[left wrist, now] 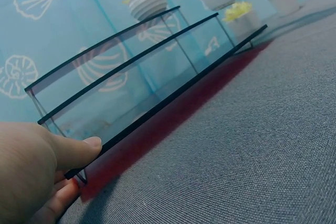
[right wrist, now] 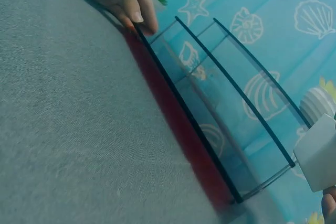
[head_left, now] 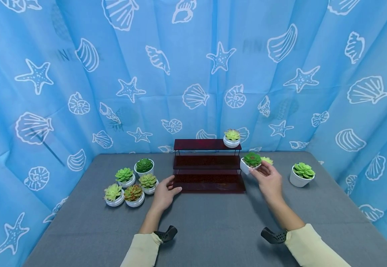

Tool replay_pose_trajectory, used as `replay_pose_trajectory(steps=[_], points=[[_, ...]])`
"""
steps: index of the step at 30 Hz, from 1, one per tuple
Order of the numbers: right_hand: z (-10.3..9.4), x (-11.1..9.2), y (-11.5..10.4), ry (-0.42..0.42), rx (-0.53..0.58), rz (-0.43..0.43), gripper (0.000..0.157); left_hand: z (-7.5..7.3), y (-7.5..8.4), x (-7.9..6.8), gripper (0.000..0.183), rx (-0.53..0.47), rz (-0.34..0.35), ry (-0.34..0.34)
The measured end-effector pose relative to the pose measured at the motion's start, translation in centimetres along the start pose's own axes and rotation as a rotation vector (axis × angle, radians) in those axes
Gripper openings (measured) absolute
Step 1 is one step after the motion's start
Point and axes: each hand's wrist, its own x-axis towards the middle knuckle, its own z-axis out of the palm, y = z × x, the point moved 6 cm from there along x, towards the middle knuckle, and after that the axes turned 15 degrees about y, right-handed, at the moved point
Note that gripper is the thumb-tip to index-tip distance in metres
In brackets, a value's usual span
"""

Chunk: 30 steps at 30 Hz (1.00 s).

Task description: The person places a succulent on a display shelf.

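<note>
A dark red, see-through three-tier display stand (head_left: 208,162) stands in the middle of the table. My left hand (head_left: 164,194) grips its lowest tier at the left front corner, with the thumb (left wrist: 79,151) against the edge and fingers below. Beside the stand's right end, my right hand (head_left: 269,181) holds a dark green succulent in a white square pot (head_left: 251,161) off the table, level with the middle tier. On the top tier's right end sits a yellow-green succulent in a ribbed white pot (head_left: 231,138). Another yellow-green succulent (head_left: 266,160) is mostly hidden behind my right hand.
Several potted succulents cluster left of my left hand, among them a reddish-orange one (head_left: 134,195) and a dark green one (head_left: 144,167). A bright green succulent (head_left: 302,174) stands far right. Behind the grey table (head_left: 213,230) hangs a blue shell-print curtain (head_left: 186,74).
</note>
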Motion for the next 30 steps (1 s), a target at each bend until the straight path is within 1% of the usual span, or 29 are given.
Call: replay_pose_trajectory(steps=[3, 6, 10, 15, 21, 24, 30], points=[[0.7, 0.2, -0.4, -0.002, 0.012, -0.024, 0.055, -0.1, 0.1, 0.0, 0.055, -0.001, 0.008, 0.006], [1.4, 0.3, -0.5, -0.006, 0.028, -0.029, 0.054, -0.1, 0.2, 0.0, 0.055, 0.002, 0.013, 0.008], [2.3, 0.6, -0.4, 0.0, 0.008, -0.033, 0.053, -0.1, 0.1, 0.0, 0.054, 0.003, 0.006, 0.005], [3.1, 0.8, -0.3, 0.025, -0.029, -0.09, 0.052, 0.0, 0.0, 0.0, 0.054, 0.016, 0.001, 0.002], [3.7, 0.5, -0.5, 0.033, -0.07, -0.132, 0.051, 0.0, -0.2, 0.0, 0.055, 0.002, -0.001, -0.003], [4.1, 0.4, -0.5, 0.045, -0.053, -0.162, 0.05, 0.0, -0.2, 0.0, 0.055, 0.001, 0.0, 0.0], [4.7, 0.1, -0.3, 0.111, 0.003, -0.21, 0.051, 0.0, -0.2, -0.1, 0.055, 0.005, 0.007, 0.002]])
